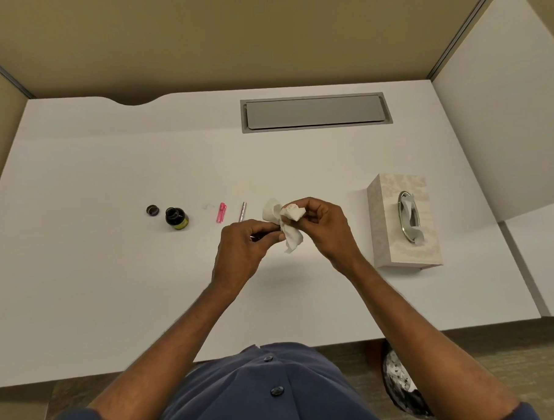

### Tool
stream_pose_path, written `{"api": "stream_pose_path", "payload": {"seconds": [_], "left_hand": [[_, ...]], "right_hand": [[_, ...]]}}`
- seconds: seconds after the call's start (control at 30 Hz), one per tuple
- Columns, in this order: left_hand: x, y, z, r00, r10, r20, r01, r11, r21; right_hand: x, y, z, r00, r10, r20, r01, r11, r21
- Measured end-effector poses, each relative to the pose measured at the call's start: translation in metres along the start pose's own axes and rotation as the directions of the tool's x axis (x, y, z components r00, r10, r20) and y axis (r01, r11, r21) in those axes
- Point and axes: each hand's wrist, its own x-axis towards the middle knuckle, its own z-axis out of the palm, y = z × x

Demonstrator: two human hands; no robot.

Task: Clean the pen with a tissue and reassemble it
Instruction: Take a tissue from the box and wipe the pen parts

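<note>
while both hands meet at the centre of the frame above the white worktop (113, 280), the right hand (324, 226) pinches a crumpled white tissue (287, 222) between thumb and fingertips, the tissue showing a faint reddish stain near the top. the left hand (242, 246) is curled closed around something thin and dark that pokes toward the tissue, probably a part of the pen, though it is too hidden to be sure. just above and left of the hands, lying on the worktop, are a slim silvery pen piece (242, 210) and, beside it to the left, a pink pen piece (221, 212), the two apart from each other. further left stands an open dark ink bottle (176, 218) with its round cap (152, 210) lying just beside it. to the right of the hands sits a pale tissue box (394, 236), a sheet sticking out of its oval slot. a grey recessed panel (315, 112) lies in the upper part of the worktop.
</note>
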Motion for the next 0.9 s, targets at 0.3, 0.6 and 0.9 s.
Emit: {"api": "stream_pose_path", "payload": {"seconds": [0.3,0.6,0.9], "left_hand": [[-0.006,0.002,-0.013,0.994,-0.039,-0.102,0.038,0.999,-0.018],[-0.011,0.005,-0.015,0.994,-0.007,-0.109,0.004,1.0,-0.031],[-0.008,-0.003,-0.026,0.987,0.01,-0.158,-0.004,0.999,0.039]], "right_hand": [[0.02,0.006,-0.013,0.943,0.098,-0.318,-0.049,0.986,0.16],[0.005,-0.004,0.002,0.997,0.077,0.024,-0.077,0.997,0.011],[-0.007,-0.009,0.014,0.944,0.249,0.217,-0.316,0.872,0.374]]}}
